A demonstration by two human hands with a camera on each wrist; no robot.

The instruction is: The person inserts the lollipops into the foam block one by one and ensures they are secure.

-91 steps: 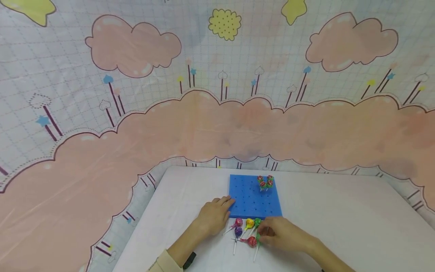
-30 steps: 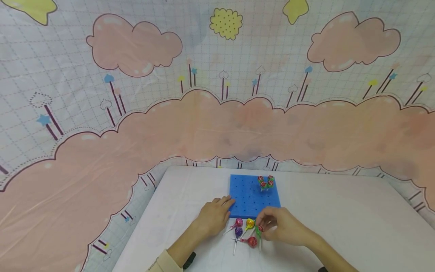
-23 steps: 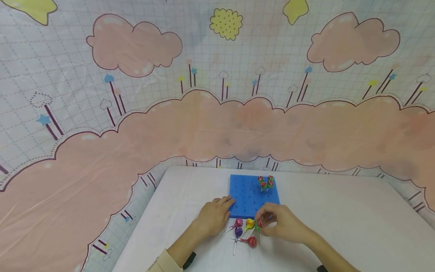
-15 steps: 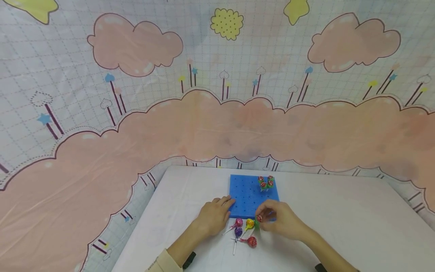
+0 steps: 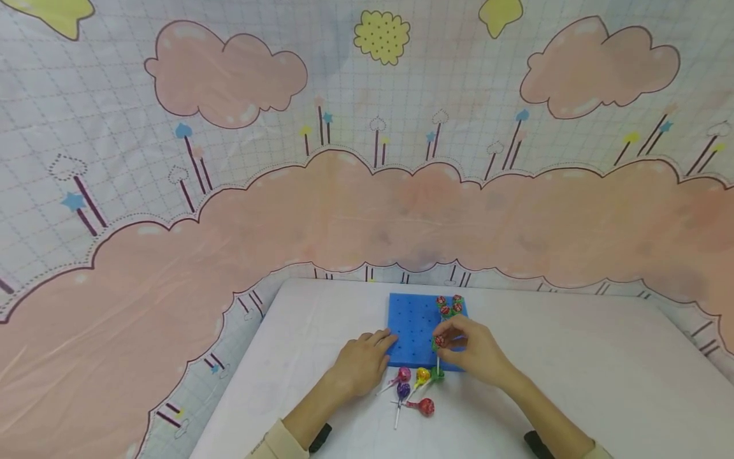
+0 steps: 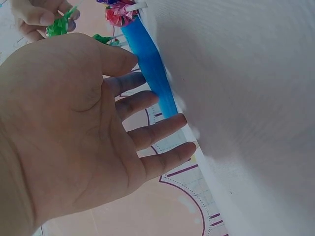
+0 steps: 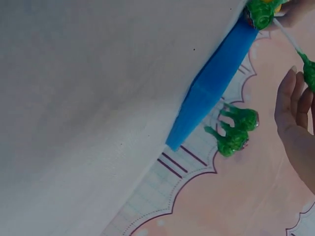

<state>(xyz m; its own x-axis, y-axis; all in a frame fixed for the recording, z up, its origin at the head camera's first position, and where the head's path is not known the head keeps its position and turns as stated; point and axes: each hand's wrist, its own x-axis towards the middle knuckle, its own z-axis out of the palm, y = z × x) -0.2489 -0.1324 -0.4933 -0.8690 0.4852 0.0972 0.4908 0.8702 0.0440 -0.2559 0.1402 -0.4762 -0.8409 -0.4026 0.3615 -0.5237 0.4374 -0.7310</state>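
My right hand (image 5: 473,350) pinches a lollipop (image 5: 438,342) with a red and green wrapper, its white stick pointing down over the near part of the blue board (image 5: 408,322). In the right wrist view the held lollipop (image 7: 309,73) shows its green wrapper at the fingertips. My left hand (image 5: 358,364) has its fingertips at the board's left edge; the left wrist view shows this hand's fingers (image 6: 155,132) extended. Several similar lollipops (image 5: 445,310) stand upright in the board's far right holes.
On the white table (image 5: 321,312), just before the board, lie a pink lollipop (image 5: 404,374), a yellow one (image 5: 423,375), a green one (image 5: 438,375), a purple one (image 5: 404,390) and a red one (image 5: 426,407). A patterned cloth (image 5: 367,223) hangs behind.
My right hand has lifted the red and green lollipop from among those on the table and carried it forward over the board's near edge. The left hand has stayed put.
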